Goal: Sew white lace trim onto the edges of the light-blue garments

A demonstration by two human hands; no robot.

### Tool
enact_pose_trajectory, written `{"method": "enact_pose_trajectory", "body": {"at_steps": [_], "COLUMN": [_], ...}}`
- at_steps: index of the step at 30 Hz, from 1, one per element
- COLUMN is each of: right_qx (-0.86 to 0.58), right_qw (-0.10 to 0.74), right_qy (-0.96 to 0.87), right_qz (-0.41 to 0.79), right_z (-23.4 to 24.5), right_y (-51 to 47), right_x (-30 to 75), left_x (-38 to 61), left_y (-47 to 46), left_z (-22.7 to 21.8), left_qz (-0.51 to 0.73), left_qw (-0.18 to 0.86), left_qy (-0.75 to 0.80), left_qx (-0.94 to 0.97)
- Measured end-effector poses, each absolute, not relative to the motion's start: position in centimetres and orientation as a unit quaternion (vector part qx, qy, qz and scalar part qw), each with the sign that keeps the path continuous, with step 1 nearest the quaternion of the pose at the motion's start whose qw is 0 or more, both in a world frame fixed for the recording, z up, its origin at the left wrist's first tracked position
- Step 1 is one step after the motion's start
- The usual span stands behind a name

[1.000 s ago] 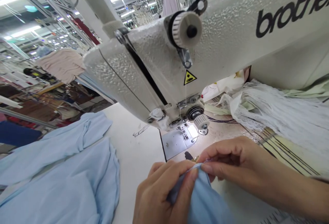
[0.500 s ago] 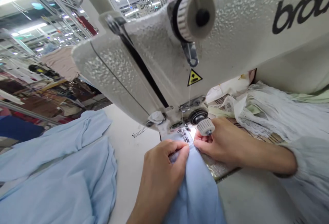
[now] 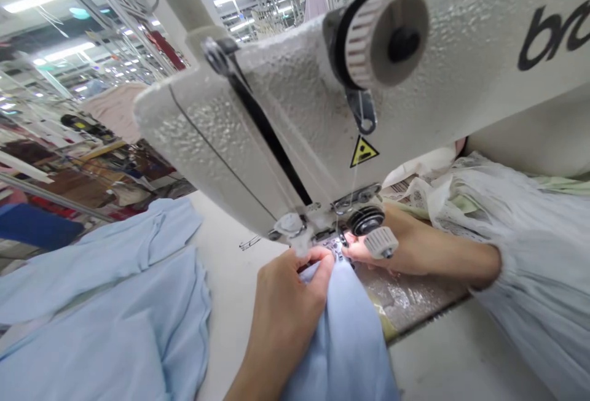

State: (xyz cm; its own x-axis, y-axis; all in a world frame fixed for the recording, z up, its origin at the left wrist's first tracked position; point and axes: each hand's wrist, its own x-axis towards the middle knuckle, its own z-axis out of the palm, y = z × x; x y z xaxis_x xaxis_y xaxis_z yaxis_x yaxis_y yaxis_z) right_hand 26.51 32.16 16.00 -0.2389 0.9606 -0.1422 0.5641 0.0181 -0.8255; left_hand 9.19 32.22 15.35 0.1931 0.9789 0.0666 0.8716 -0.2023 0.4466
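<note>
Toward the left edge of the bench point(image 3: 225, 327), folded pale blue pieces point(image 3: 120, 327) are laid in overlapping layers, with their upper end reaching toward the far left corner. Right of these, over the bare surface, the left hand point(image 3: 290, 296) is seen with its grip closed, the far end of a light blue cloth point(image 3: 353, 339) being pinched between thumb and fingers. That end is placed at the presser foot point(image 3: 335, 246), under the head of the sewing machine point(image 3: 276, 112); the rest is draped toward the near edge of the bench. The material is judged light, soft and limp, prone to creasing or slipping askew; hold is best taken at the edge, on both sides of the foot, with fingertips kept off the needle line. On the right side of the same end, the grip of the right hand point(image 3: 415, 244) appears closed on the cloth, though contact is partly hidden near the ribbed knob point(image 3: 381, 242). Farther right, white lace-edged fabric point(image 3: 449, 195) is piled beside the machine, and a gathered pale sleeve point(image 3: 520, 290) is noted at the wrist.
</note>
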Motion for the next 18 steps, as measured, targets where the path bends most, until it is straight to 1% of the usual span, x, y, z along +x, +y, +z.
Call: {"method": "enact_pose_trajectory", "body": {"at_steps": [5, 11, 18], "right_qx": [-0.554, -0.565, -0.599], "right_qw": [0.242, 0.221, 0.200], "right_qy": [-0.671, -0.669, -0.653], "right_qz": [0.428, 0.429, 0.419], "right_z": [15.93, 16.09, 16.25], "right_y": [32.06, 32.11, 31.93], "right_x": [26.67, 26.59, 26.01], "left_x": [9.31, 9.58, 9.45], "left_y": [32.28, 32.12, 32.03], "left_z": [15.33, 15.44, 15.08], "left_qz": [0.165, 0.164, 0.138], "left_qw": [0.156, 0.182, 0.164], "left_qy": [0.618, 0.633, 0.649], "left_qx": [0.752, 0.735, 0.730]}}
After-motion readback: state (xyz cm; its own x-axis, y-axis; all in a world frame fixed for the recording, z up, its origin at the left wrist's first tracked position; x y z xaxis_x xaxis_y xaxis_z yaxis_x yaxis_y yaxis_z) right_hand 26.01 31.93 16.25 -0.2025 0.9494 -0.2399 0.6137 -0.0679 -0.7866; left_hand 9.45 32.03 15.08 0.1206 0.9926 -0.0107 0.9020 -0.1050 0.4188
